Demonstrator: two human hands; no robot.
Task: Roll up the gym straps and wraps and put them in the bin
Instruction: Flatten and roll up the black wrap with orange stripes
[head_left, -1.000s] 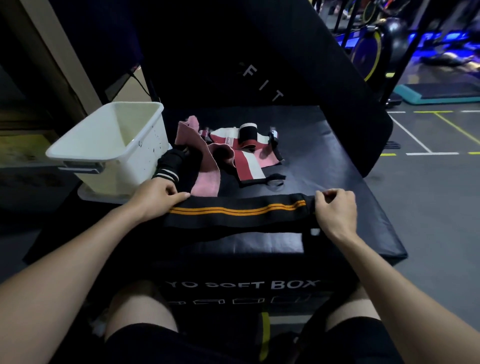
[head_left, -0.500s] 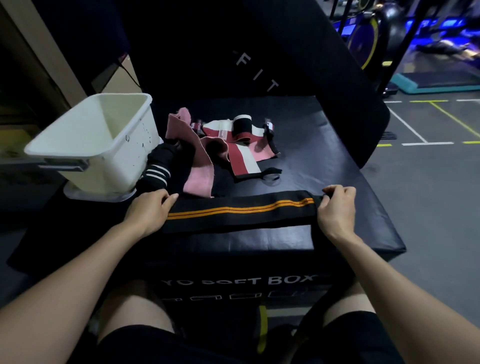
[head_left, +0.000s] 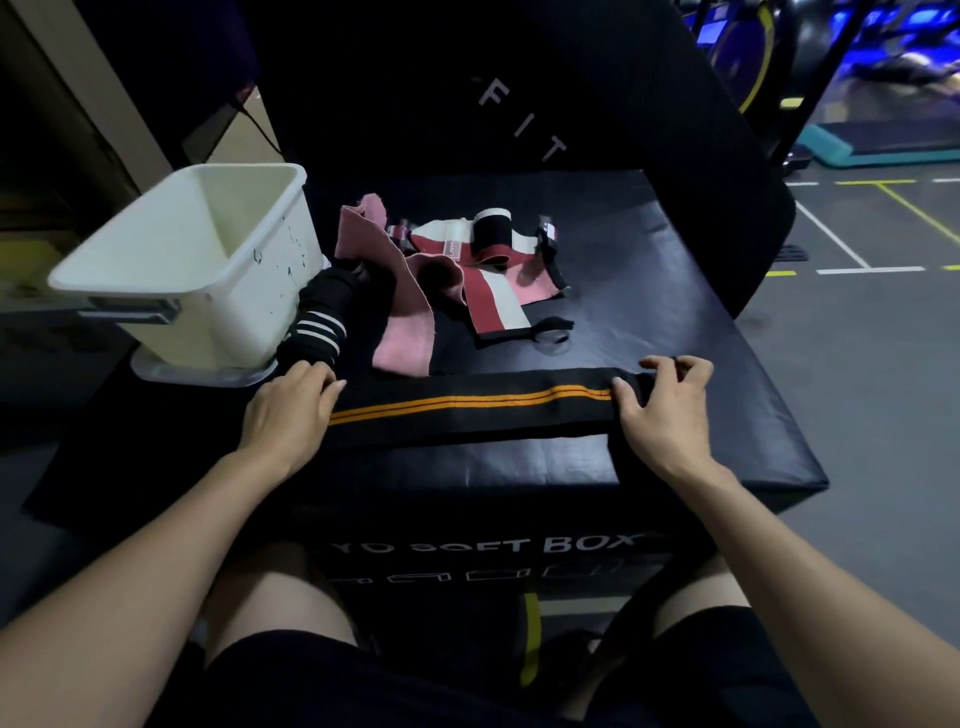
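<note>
The black wrap with orange stripes (head_left: 467, 408) lay flat and straight across the near edge of the soft box (head_left: 675, 312), spanning from one grip to the other. The left hand (head_left: 288, 410) rested on the wrap's left end with its fingers extended and pressing down. The right hand (head_left: 662, 410) pinched the wrap's right end, its fingers curled over the far edge and its thumb (head_left: 626, 395) on the top face. The step in hand was judged to be the start of the roll at the right end. For a tight roll, the first fold should be kept small and square to the stripes, while the left grip anchors the wrap under light tension. The white bin (head_left: 208, 270) stood just beyond the left grip. The unrolled pink and maroon wraps (head_left: 457, 275) lay beyond the black wrap, between the two grips.
</note>
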